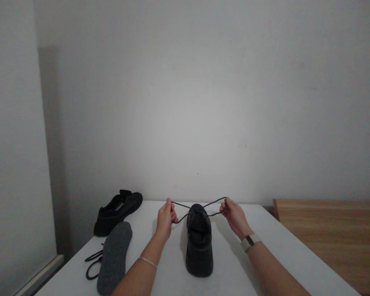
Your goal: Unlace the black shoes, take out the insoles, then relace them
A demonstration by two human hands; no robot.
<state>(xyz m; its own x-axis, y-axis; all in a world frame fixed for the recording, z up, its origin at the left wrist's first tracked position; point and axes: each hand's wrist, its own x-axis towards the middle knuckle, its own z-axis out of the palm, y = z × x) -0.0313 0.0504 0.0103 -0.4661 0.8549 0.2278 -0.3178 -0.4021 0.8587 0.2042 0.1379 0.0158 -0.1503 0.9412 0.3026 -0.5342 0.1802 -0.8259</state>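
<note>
I read this as the lacing step, close to its end: both ends of the black lace [203,204] come out at the top of the black shoe [199,240] and are drawn out to either side, crossing just above the tongue. My left hand [165,218] has its fingers closed on the left end, and my right hand [233,216] pinches the right end between thumb and fingertips; both hands hold the lace taut, level with each other. In my judgement the next move calls for even tension on both ends and a clean crossover, so that one end can pass under the other without slack forming at the eyelets.

The shoe stands upright in the middle of the white table [265,255], heel toward me, toe toward the wall. It is dark and matte with a thick sole, and its opening shows empty. To the left lie a grey insole [114,255], a loose lace [92,265] beside it, and a second black shoe [117,211] tipped on its side.
</note>
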